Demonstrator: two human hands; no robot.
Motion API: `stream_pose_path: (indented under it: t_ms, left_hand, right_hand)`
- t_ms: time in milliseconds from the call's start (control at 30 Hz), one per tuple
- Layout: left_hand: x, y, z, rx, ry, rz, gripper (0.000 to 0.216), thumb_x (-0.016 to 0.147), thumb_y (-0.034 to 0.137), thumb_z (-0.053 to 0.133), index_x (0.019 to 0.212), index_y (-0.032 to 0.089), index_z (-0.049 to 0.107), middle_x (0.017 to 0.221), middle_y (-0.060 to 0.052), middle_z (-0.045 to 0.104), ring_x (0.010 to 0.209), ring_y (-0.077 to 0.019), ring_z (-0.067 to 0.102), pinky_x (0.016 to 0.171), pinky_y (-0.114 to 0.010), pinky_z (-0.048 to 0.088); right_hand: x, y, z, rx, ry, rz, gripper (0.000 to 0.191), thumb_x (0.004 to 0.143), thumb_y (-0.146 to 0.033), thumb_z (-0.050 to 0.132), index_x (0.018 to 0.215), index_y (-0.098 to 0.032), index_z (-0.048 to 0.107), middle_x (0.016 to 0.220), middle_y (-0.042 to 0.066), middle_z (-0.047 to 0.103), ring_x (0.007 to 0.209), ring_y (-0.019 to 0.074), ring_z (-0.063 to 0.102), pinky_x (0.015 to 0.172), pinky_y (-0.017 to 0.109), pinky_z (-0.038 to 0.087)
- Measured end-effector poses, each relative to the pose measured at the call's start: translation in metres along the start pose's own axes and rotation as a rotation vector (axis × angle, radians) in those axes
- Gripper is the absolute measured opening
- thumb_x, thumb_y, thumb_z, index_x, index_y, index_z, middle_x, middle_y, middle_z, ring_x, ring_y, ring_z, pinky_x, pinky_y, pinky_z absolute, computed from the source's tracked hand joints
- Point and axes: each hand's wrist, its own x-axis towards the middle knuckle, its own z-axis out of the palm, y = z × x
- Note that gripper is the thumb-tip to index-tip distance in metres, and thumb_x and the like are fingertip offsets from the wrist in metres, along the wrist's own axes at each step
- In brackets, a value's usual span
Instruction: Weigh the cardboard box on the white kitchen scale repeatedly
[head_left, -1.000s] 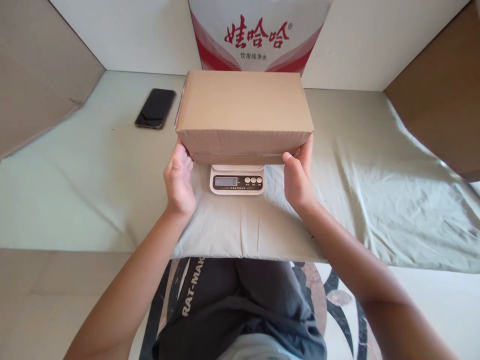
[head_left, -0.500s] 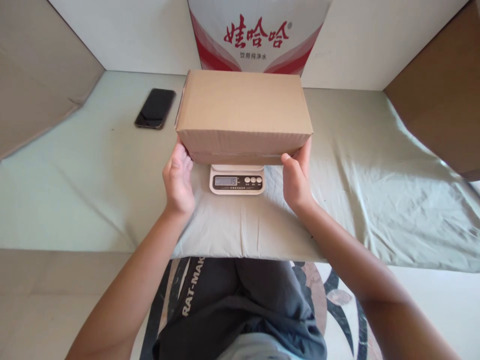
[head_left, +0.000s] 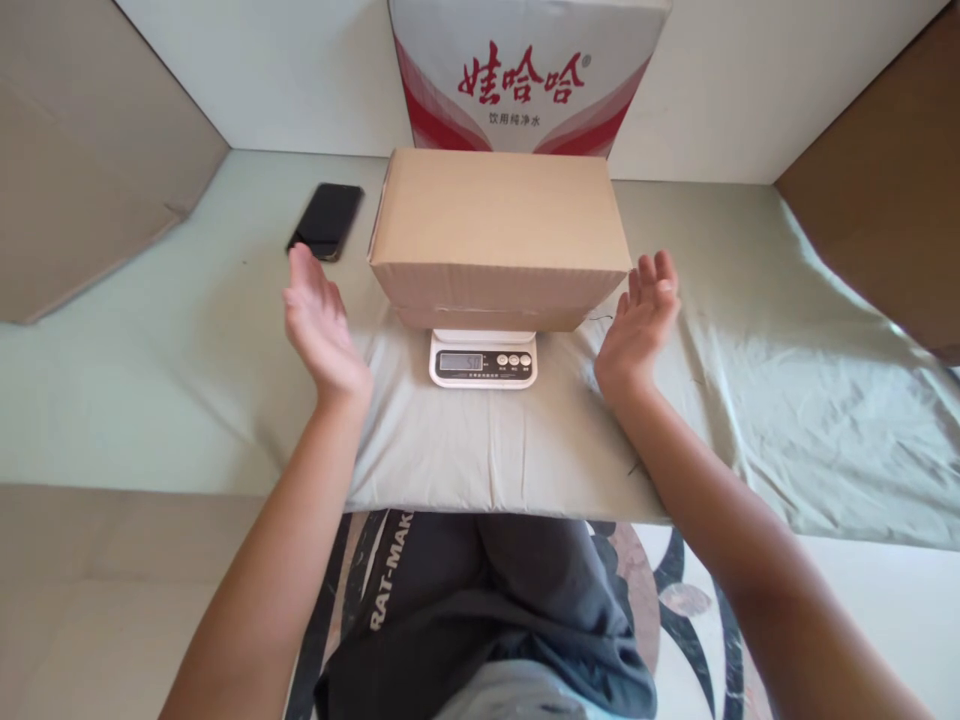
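A plain brown cardboard box (head_left: 501,210) rests on a small white digital kitchen scale (head_left: 484,382), whose platform is mostly hidden beneath it. The scale's display is lit with digits that look like 50, and round buttons sit to its right. My left hand (head_left: 322,325) is off the box's left side, palm facing inward, fingers stretched out and holding nothing. On the other side, my right hand (head_left: 641,325) is open too, its fingers spread near the box's lower right corner and nothing in its grasp.
A black smartphone (head_left: 330,218) lies on the pale green cloth (head_left: 150,400) just beyond my left fingertips. Behind the box stands a white and red carton (head_left: 525,80) with Chinese lettering. Brown cardboard panels (head_left: 97,150) flank the left and right sides.
Both hands have let go of the cardboard box and moved outward, away from its sides. The box now stands on the scale unsupported, and the displayed digits have changed.
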Motion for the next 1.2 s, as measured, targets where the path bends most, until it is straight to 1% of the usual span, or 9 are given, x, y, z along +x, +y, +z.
stream_pose_path:
  t_ms: [167, 300, 400, 500, 567, 700, 933, 1067, 1200]
  left_hand:
    - [0.010, -0.014, 0.008, -0.054, 0.011, -0.058, 0.096, 0.105, 0.078, -0.008, 0.170, 0.026, 0.038, 0.186, 0.005, 0.031, 0.176, -0.0259, 0.013, 0.147, -0.053, 0.017]
    - [0.016, -0.026, 0.003, -0.026, -0.065, -0.028, 0.093, 0.103, 0.087, 0.001, 0.168, 0.037, 0.046, 0.186, 0.008, 0.030, 0.175, -0.0284, 0.003, 0.145, -0.059, 0.017]
    - [0.017, -0.035, 0.000, -0.028, -0.055, -0.013, 0.083, 0.107, 0.084, 0.014, 0.168, 0.039, 0.047, 0.185, 0.008, 0.031, 0.174, -0.0282, 0.010, 0.145, -0.055, 0.019]
    - [0.018, -0.041, 0.000, 0.019, -0.061, 0.003, 0.087, 0.110, 0.073, -0.001, 0.172, 0.029, 0.041, 0.185, 0.003, 0.030, 0.172, -0.0278, -0.001, 0.141, -0.061, 0.022]
    - [0.018, -0.042, 0.001, 0.017, -0.075, 0.007, 0.086, 0.109, 0.076, 0.001, 0.168, 0.036, 0.048, 0.184, 0.007, 0.033, 0.172, -0.0267, -0.004, 0.141, -0.061, 0.023]
    - [0.014, -0.035, 0.005, -0.107, -0.043, -0.032, 0.074, 0.099, 0.092, 0.032, 0.150, 0.051, 0.066, 0.177, 0.014, 0.045, 0.173, -0.0277, 0.018, 0.146, -0.053, 0.024]
    - [0.008, -0.018, 0.017, -0.118, 0.019, -0.068, 0.095, 0.102, 0.091, 0.030, 0.166, 0.024, 0.053, 0.181, -0.004, 0.042, 0.172, -0.0292, 0.032, 0.144, -0.048, 0.028]
    - [0.006, -0.015, 0.021, -0.121, -0.011, -0.082, 0.093, 0.098, 0.092, 0.037, 0.164, 0.028, 0.053, 0.183, -0.007, 0.038, 0.173, -0.0271, 0.031, 0.143, -0.043, 0.029]
    - [0.002, -0.010, 0.026, -0.148, -0.003, -0.102, 0.094, 0.099, 0.087, 0.040, 0.164, 0.020, 0.053, 0.182, -0.015, 0.038, 0.172, -0.0283, 0.034, 0.142, -0.045, 0.028]
  right_hand:
    - [-0.006, 0.011, 0.013, 0.024, -0.053, -0.001, 0.062, 0.094, -0.070, 0.047, 0.148, -0.040, 0.053, 0.168, 0.001, 0.053, 0.170, 0.0260, 0.040, 0.144, 0.061, 0.027]
    - [0.001, 0.016, 0.011, 0.055, -0.055, 0.029, 0.053, 0.095, -0.062, 0.049, 0.142, -0.039, 0.054, 0.157, 0.002, 0.060, 0.160, 0.0263, 0.052, 0.140, 0.060, 0.034]
    - [0.002, 0.014, 0.012, 0.035, -0.053, 0.052, 0.050, 0.095, -0.061, 0.049, 0.138, -0.038, 0.057, 0.150, 0.002, 0.064, 0.153, 0.0269, 0.058, 0.135, 0.059, 0.041]
    - [0.001, 0.010, 0.014, 0.037, -0.048, 0.077, 0.047, 0.095, -0.059, 0.051, 0.135, -0.036, 0.060, 0.148, 0.002, 0.065, 0.149, 0.0260, 0.060, 0.134, 0.057, 0.043]
    - [0.000, 0.009, 0.015, 0.044, -0.042, 0.097, 0.044, 0.095, -0.057, 0.053, 0.133, -0.036, 0.060, 0.148, 0.002, 0.065, 0.148, 0.0252, 0.061, 0.134, 0.055, 0.043]
    - [0.001, 0.009, 0.016, 0.039, -0.046, 0.108, 0.040, 0.094, -0.051, 0.053, 0.131, -0.035, 0.060, 0.145, 0.002, 0.067, 0.146, 0.0245, 0.062, 0.133, 0.054, 0.044]
    - [0.001, 0.007, 0.019, 0.073, -0.019, 0.154, 0.035, 0.091, -0.045, 0.055, 0.124, -0.034, 0.061, 0.139, 0.002, 0.069, 0.144, 0.0255, 0.064, 0.137, 0.058, 0.037]
    - [0.002, 0.007, 0.019, 0.083, -0.014, 0.159, 0.041, 0.089, -0.045, 0.055, 0.128, -0.034, 0.059, 0.137, 0.001, 0.068, 0.140, 0.0241, 0.064, 0.135, 0.053, 0.039]
    - [0.002, 0.008, 0.018, 0.071, -0.017, 0.154, 0.041, 0.089, -0.046, 0.056, 0.128, -0.033, 0.060, 0.129, 0.001, 0.068, 0.129, 0.0228, 0.067, 0.126, 0.047, 0.047]
